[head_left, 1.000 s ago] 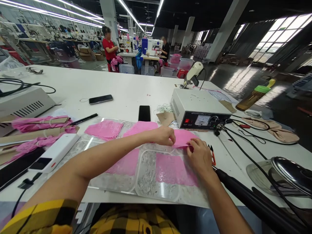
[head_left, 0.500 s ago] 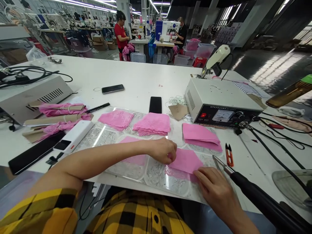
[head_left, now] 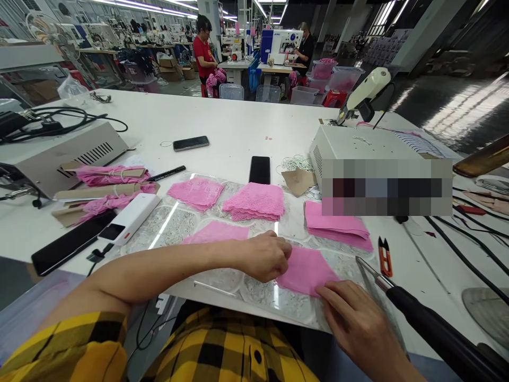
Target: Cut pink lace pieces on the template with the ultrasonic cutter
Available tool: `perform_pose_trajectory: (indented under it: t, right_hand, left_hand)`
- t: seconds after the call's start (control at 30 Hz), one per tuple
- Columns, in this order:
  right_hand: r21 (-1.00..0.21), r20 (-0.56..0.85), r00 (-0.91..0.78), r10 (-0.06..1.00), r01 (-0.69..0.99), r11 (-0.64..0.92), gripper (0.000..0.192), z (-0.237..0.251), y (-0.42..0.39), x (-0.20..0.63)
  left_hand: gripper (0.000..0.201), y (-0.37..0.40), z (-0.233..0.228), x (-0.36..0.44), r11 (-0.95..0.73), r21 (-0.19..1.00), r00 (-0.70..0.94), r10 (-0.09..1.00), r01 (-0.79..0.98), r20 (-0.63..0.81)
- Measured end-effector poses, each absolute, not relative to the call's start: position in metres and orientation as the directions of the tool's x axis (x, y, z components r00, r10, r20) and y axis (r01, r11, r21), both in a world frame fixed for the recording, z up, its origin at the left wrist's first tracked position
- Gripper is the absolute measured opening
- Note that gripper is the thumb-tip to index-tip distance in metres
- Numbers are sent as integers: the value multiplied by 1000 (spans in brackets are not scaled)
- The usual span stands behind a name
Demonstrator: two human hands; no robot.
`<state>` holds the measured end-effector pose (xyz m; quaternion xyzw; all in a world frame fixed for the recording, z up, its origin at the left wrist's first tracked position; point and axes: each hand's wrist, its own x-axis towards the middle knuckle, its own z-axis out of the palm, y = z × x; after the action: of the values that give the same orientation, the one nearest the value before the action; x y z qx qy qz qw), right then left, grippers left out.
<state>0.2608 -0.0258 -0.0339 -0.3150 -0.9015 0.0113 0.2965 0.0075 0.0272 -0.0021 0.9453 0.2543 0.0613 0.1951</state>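
Both hands are working one pink lace piece [head_left: 306,271] lying flat on the clear plastic sheet [head_left: 222,278], lower middle of the frame. The left hand [head_left: 265,255] is curled over the piece's left edge, fingertips pressing or pinching it, can't quite tell which since the fingers are hiding the contact. The right hand [head_left: 358,323] is lying flat with fingers stretched out, fingertips touching the bottom right corner of the same piece, not gripping anything. So the lace is sitting right between the two hands, left hand on its left edge, right hand at its lower right.

Moving outward: another flat pink piece [head_left: 217,232] is lying just left of the left hand, and three pink stacks are sitting above in a row: one [head_left: 195,192] at left, one [head_left: 254,201] in the middle, a smoother folded one [head_left: 338,225] at right. A black-handled tool [head_left: 429,323] is lying along the lower right, just beside the right hand, with orange snips [head_left: 385,257] above it. A black phone [head_left: 260,170] is resting past the stacks, and a white control box [head_left: 358,146] is standing in the upper right. A white power bank [head_left: 125,225] is lying at left.
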Motion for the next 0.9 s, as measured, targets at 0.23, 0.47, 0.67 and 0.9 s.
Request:
perform_pose_trajectory:
  t: [0.23, 0.47, 0.67, 0.9]
  right_hand:
    - [-286, 530, -613, 586, 522, 804, 12, -35, -23, 216]
    - [-322, 523, -593, 612, 527, 786, 10, -48, -22, 206]
    - [-344, 518, -585, 624, 525, 778, 11, -45, -22, 207]
    - [-342, 521, -579, 627, 531, 775, 12, -44, -23, 205]
  left_hand:
    - [14, 31, -3, 5, -754, 436, 849, 525, 492, -52]
    - [13, 31, -6, 7, -742, 450, 841, 540, 497, -40]
    - [13, 29, -5, 3, -745, 472, 842, 540, 472, 10]
    - [16, 17, -4, -5, -734, 486, 821, 568, 475, 55]
